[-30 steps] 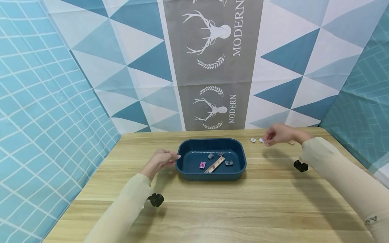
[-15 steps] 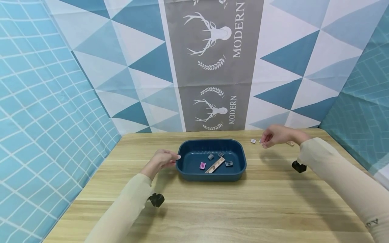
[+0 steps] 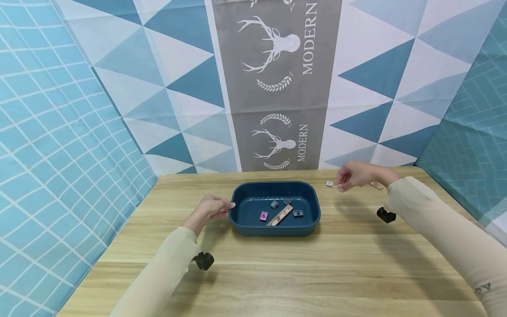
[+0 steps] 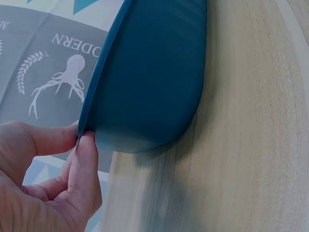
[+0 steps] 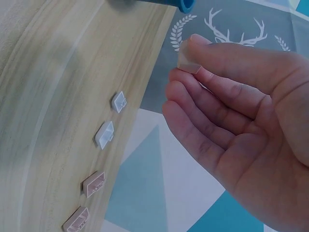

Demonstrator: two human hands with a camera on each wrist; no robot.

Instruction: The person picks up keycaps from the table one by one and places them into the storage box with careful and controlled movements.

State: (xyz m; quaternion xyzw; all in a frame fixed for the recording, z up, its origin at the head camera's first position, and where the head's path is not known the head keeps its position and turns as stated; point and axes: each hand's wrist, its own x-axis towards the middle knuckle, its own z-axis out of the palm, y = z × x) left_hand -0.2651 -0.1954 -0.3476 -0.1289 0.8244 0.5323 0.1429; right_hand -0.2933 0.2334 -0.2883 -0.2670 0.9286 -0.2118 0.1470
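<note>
My left hand [image 3: 211, 208] pinches the left rim of a dark blue plastic basin [image 3: 274, 230] between thumb and fingers; the left wrist view shows the grip on the rim [image 4: 107, 53]. Inside the basin lie a pink block [image 3: 263, 215], a long tan strip [image 3: 284, 211], a grey rectangular block [image 3: 298, 213] and two smaller grey pieces. To the right of the basin, above the table, my right hand [image 3: 351, 174] pinches a small pale block [image 5: 187, 60] between thumb and index finger. The other fingers curve loosely below it. Its underside details are hidden.
Along the table's back edge lie two small white blocks [image 5: 105, 134] and two pinkish-tan blocks [image 5: 93, 183]. The wooden table [image 3: 253, 273] meets a patterned cloth backdrop [image 3: 277, 88]. Black wrist devices [image 3: 203, 260] hang below both sleeves.
My right hand has moved slightly left with the small block, closer to the basin. More of a tan block behind it shows. My left hand and the basin stay put.
</note>
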